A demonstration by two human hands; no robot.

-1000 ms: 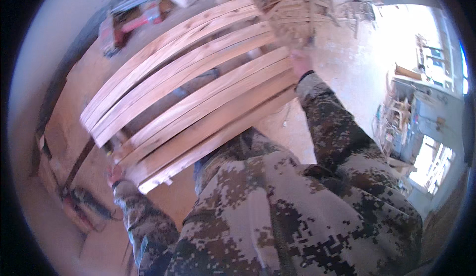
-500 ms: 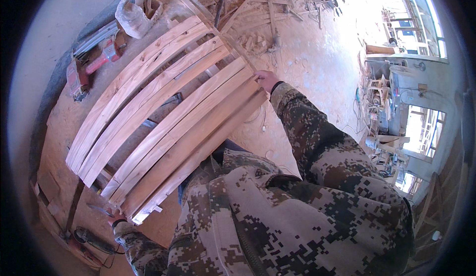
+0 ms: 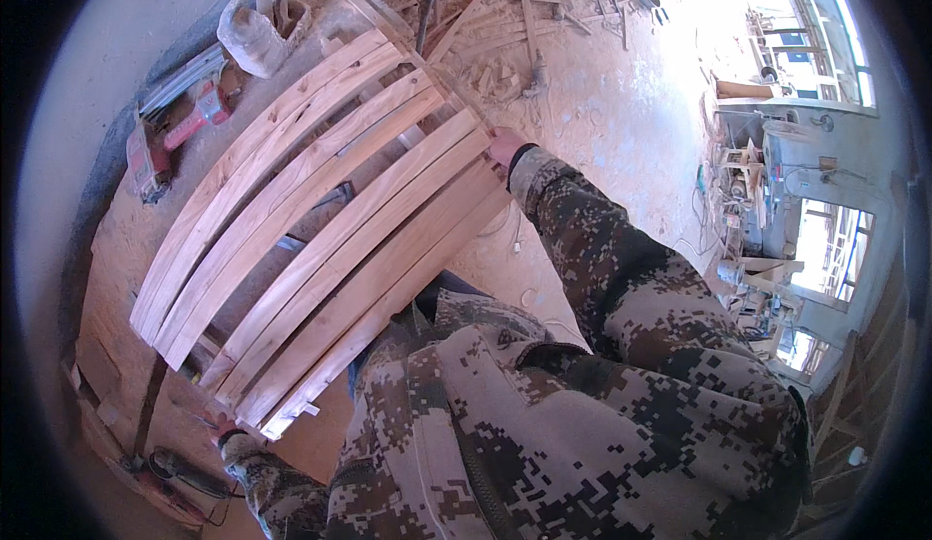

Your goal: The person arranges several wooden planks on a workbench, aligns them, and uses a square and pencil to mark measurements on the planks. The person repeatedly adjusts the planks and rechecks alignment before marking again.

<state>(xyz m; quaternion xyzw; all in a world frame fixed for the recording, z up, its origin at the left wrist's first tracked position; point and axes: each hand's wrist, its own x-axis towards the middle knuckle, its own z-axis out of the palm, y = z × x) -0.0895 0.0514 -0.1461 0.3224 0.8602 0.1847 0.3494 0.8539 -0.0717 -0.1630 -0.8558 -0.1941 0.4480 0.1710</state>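
Note:
Several long, slightly curved wooden slats (image 3: pixel 291 166) lie side by side across a bench in front of me, with gaps between some of them. My right hand (image 3: pixel 504 145) is closed at the right end of one of the nearer slats (image 3: pixel 358 259), fingertips partly hidden by the wood. At the opposite, lower left end, my left hand (image 3: pixel 225 425) is closed against the slat ends; its fingers are small and partly hidden. The nearest slat (image 3: pixel 335 356) lies close against my body, with a small pale tab sticking out near its left end.
Beyond the slats are a red power tool (image 3: pixel 150 160), a red-handled tool (image 3: pixel 199 118) and a crumpled whitish bag (image 3: pixel 254 37). A dark corded tool (image 3: pixel 184 472) lies at lower left. Scrap wood (image 3: pixel 500 79) and sawdust litter the floor; machines stand along the right wall.
My right hand has moved a little left and away from me with the slat end. A dark gap now shows between the nearer slats. My left hand has shifted slightly.

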